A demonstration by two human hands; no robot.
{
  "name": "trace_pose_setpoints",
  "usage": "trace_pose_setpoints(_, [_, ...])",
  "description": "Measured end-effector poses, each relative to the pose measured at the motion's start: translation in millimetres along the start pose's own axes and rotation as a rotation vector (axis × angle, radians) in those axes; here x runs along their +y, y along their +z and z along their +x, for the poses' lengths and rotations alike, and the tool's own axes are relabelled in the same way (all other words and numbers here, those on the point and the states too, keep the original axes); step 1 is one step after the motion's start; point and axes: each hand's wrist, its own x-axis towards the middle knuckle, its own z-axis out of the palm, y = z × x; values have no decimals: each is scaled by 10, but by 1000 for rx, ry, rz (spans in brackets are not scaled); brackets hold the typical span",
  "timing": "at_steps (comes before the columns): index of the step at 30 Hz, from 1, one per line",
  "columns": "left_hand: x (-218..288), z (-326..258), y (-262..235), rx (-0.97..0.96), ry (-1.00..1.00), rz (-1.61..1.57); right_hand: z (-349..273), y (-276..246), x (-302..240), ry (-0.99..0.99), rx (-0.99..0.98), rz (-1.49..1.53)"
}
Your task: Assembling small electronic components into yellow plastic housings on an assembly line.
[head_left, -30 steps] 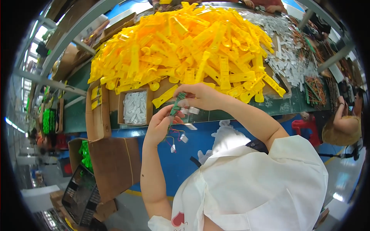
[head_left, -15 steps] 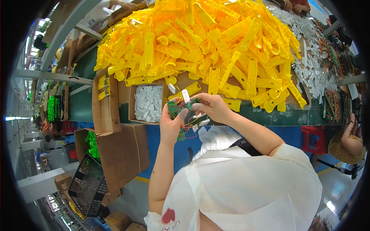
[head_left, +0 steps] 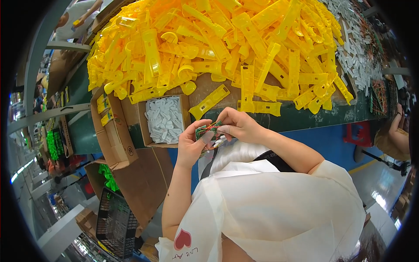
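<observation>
Just in front of the table edge, my left hand (head_left: 193,143) is closed on a small green circuit board (head_left: 200,132), its thumb across the front. My right hand (head_left: 241,125) pinches a second green circuit board (head_left: 217,125) between thumb and fingers, close beside the first. Thin red and yellow wires (head_left: 211,128) run between the two boards. Below the hands, more wires and white parts show in part, mostly hidden by the fingers.
A big heap of yellow plastic housings (head_left: 209,48) covers the table (head_left: 305,122). Left of my hands stand a carton of white plastic parts (head_left: 164,120) and a long open carton (head_left: 114,136). White pieces (head_left: 349,48) lie at the right. A black basket (head_left: 117,220) stands lower left.
My hands have come closer together and the boards are turned. The white part that stood up between them no longer shows there. The view has shifted and tilted a little.
</observation>
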Motion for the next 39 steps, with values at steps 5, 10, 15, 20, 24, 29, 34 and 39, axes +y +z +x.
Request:
trace_pose_setpoints(5, [-38,287,-508,194,-102,-931,120,150,139,-83,469,-271])
trace_pose_setpoints(10, [76,410,-793,53,-215,-827,417,209,573,292,257,-620])
trace_pose_setpoints(15, [264,274,-923,-53,-285,-319,900,83,758,-79,791,-566])
trace_pose_setpoints(20, [157,197,-940,120,114,137,677,23,343,-277,507,71])
trace_pose_setpoints(24, [389,35,-622,49,357,294,341,184,-96,-285,316,152])
trace_pose_setpoints(29, [511,25,-225,-183,234,289,123,295,-192,-279,126,120])
trace_pose_setpoints(34, [472,-38,-66,-158,124,243,-16,334,-46,-258,131,162])
trace_pose_setpoints(39, [171,-84,-64,100,180,479,-101,582,96,-179,418,-169])
